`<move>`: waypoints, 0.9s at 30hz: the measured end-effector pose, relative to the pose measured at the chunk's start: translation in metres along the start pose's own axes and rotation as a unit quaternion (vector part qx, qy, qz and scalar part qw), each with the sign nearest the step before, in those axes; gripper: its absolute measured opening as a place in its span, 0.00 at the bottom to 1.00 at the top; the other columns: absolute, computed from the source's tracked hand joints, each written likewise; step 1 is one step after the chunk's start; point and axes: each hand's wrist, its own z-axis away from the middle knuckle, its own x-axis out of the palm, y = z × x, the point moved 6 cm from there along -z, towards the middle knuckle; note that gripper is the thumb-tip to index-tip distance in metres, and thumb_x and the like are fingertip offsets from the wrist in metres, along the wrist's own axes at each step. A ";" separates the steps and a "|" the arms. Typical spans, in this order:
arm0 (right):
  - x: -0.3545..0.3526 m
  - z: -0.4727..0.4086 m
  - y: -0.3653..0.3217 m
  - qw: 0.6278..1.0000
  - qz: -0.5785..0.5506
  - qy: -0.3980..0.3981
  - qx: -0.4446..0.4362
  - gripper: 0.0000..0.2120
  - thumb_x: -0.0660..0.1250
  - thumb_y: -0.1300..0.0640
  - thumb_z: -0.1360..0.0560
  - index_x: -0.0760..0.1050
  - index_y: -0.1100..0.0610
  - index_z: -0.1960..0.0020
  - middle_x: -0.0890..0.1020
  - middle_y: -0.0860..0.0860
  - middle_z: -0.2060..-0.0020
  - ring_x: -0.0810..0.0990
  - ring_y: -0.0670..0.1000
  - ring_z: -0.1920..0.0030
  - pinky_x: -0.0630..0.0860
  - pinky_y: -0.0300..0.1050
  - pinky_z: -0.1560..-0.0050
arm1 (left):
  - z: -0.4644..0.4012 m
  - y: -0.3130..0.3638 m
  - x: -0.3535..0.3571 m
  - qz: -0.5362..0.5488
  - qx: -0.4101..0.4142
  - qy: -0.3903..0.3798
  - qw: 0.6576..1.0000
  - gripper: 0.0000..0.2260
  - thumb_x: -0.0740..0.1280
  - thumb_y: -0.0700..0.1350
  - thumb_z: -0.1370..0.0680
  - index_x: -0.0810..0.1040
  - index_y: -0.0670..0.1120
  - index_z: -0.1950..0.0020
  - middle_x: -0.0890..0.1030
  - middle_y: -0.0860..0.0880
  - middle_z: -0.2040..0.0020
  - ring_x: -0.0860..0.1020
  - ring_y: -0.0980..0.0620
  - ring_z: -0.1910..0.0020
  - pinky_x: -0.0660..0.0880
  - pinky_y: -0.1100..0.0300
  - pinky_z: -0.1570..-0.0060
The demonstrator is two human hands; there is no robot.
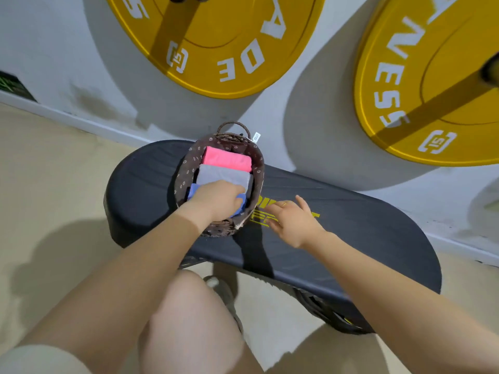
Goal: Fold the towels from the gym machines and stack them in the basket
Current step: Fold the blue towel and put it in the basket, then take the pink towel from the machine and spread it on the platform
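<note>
A brown wicker basket (258, 157) with a flowered lining stands on the left part of a black padded bench (351, 233). Inside it lie a folded pink towel (226, 159), a folded grey towel (221, 175) and a folded blue towel (193, 190), side by side. My left hand (218, 199) lies on the blue towel in the basket's near end, its fingers curled over the cloth. My right hand (293, 221) hovers just over the bench to the right of the basket, fingers spread and holding nothing.
Two big yellow weight plates (229, 44) (421, 85) hang against the white wall behind the bench. Beige floor (54, 171) spreads to the left and below. My bare knees and a shoe show under the bench's near edge.
</note>
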 end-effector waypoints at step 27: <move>-0.188 0.402 0.315 0.839 -0.355 0.215 0.351 0.17 0.57 0.60 0.22 0.67 0.55 0.33 0.81 0.55 0.54 0.77 0.55 0.54 0.72 0.47 0.52 | 0.015 0.525 -0.115 0.010 0.263 -0.113 0.958 0.17 0.57 0.45 0.21 0.66 0.50 0.31 0.80 0.47 0.52 0.78 0.45 0.53 0.77 0.49 0.52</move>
